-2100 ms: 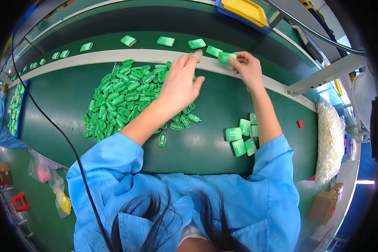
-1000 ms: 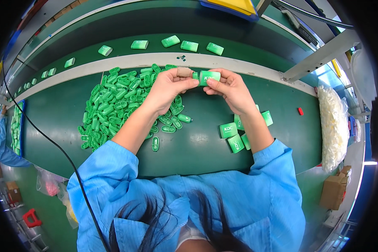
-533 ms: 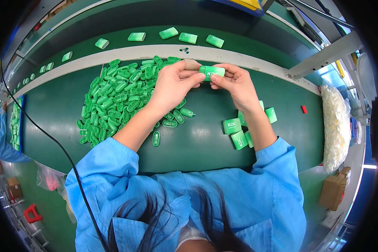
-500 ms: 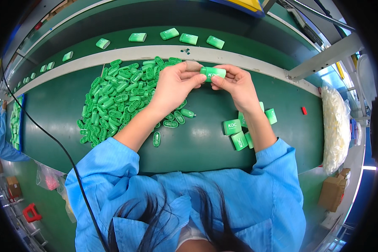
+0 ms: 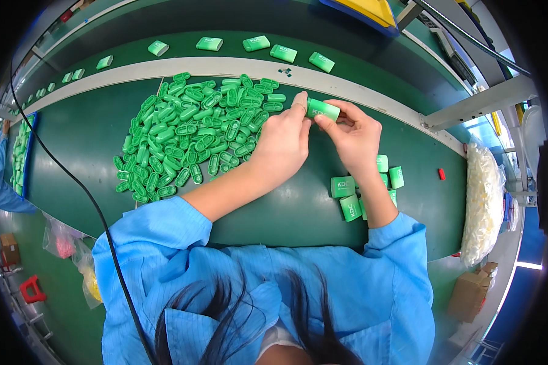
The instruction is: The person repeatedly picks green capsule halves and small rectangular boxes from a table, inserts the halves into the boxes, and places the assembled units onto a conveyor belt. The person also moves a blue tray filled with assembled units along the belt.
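Observation:
A small green plastic casing [image 5: 324,110] with white lettering is held up over the dark green table, near the pale rail. My right hand [image 5: 357,135] pinches its right part between thumb and fingers. Against its left end press the fingers of my left hand [image 5: 284,139], the index finger pointing up; the thumb is mostly hidden. Left of my hands spreads a heap of green oval caps [image 5: 195,128], the closest lying beside my left wrist. Several similar green casings [image 5: 343,187] lie in a loose group under and beside my right forearm.
Past the pale rail [image 5: 237,66], spaced green casings [image 5: 209,44] form a row on a green belt. A red piece [image 5: 441,174] and a clear bag of whitish parts [image 5: 482,204] lie right. A metal bracket [image 5: 481,104] juts in; a black cable [image 5: 73,198] crosses the left.
My left hand has turned, its index finger now upright at the casing's left end. The casing has tilted, right end lower. Both hands sit slightly further right, and the whole view has shifted.

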{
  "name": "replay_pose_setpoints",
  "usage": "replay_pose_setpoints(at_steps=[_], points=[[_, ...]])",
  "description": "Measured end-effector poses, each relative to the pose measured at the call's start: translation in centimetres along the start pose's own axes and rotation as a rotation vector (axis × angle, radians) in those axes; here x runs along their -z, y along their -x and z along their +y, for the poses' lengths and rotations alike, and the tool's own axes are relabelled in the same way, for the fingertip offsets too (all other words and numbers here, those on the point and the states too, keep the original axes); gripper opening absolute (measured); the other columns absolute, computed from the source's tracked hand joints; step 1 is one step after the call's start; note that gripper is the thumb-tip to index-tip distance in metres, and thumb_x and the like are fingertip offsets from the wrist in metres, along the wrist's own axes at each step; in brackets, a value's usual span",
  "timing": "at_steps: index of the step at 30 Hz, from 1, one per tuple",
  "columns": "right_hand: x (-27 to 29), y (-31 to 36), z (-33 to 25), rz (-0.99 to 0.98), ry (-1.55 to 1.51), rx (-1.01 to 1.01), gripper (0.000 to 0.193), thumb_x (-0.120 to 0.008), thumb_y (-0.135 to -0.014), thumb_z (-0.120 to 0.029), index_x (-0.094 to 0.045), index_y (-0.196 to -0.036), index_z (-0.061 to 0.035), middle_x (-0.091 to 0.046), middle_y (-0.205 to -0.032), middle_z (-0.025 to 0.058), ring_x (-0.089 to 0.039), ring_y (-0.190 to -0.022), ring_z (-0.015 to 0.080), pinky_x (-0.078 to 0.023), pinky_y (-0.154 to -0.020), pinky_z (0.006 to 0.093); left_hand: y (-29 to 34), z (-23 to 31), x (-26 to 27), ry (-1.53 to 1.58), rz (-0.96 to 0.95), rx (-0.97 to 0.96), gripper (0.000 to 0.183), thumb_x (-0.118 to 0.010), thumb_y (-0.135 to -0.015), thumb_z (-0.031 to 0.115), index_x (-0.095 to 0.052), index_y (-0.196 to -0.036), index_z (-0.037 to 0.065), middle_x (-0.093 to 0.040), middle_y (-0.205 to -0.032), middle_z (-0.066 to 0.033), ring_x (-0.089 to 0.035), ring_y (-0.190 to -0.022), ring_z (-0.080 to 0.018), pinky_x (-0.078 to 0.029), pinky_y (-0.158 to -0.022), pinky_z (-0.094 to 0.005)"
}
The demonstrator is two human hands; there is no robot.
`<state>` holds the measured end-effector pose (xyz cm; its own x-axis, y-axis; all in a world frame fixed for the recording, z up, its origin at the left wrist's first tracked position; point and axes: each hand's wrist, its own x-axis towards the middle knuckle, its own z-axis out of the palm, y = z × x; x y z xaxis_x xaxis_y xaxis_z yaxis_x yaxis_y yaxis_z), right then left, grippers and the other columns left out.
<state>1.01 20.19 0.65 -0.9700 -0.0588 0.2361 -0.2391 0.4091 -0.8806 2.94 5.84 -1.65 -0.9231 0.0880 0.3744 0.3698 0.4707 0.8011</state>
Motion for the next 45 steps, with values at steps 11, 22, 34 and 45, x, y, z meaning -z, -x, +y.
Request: replay_pose_setpoints(at_steps=[11,22,34,45], points=[[3.1,-9.5,5.6,-0.079,-0.037,-0.188,0.031,-0.069,-0.079,-0.015,-0.062,-0.103,0.0033,-0.062,-0.072,0.0025,-0.058,-0.062,0.0081,-0.048,-0.058,0.0215,-3.7,-0.8,4.4,-0.134,0.019,-0.228,0.036,-0.056,-0.079,0.002,-0.050,-0.114,-0.002,-0.058,-0.096,-0.0186,-0.054,-0.097,-0.0372,-0.045,-0.080,-0.0425],[11.8,-3.3,6.9,0.097,0.465,-0.039,0.043,-0.066,-0.081,-0.027,-0.057,-0.116,-0.0029,-0.062,-0.109,0.0102,-0.059,-0.094,0.0184,-0.046,-0.083,0.0299,1.0,-1.7,5.3,-0.593,-0.194,-0.235,0.018,-0.068,-0.076,0.021,-0.064,-0.084,0.006,-0.055,-0.081,-0.0068,-0.055,-0.082,-0.0244,-0.049,-0.067,-0.0354],[7.2,3.7,7.6,0.202,0.462,0.102,0.027,-0.062,-0.081,-0.012,-0.061,-0.107,-0.0060,-0.058,-0.116,0.0111,-0.053,-0.110,0.0264,-0.039,-0.095,0.0336,-1.7,-2.6,1.3,-0.553,-0.161,-0.443,0.011,-0.065,-0.073,0.007,-0.063,-0.083,0.005,-0.056,-0.082,-0.0070,-0.054,-0.082,-0.0250,-0.048,-0.071,-0.0353],[4.9,-1.7,4.4,-0.256,0.589,0.178,0.034,-0.065,-0.078,-0.020,-0.061,-0.107,-0.0027,-0.048,-0.127,0.0132,-0.041,-0.120,0.0315,-0.036,-0.099,0.0381,-1.5,-2.5,1.2,-0.551,-0.188,-0.296,0.016,-0.063,-0.074,0.006,-0.063,-0.090,0.004,-0.053,-0.091,-0.0089,-0.055,-0.086,-0.0265,-0.049,-0.075,-0.0361]])
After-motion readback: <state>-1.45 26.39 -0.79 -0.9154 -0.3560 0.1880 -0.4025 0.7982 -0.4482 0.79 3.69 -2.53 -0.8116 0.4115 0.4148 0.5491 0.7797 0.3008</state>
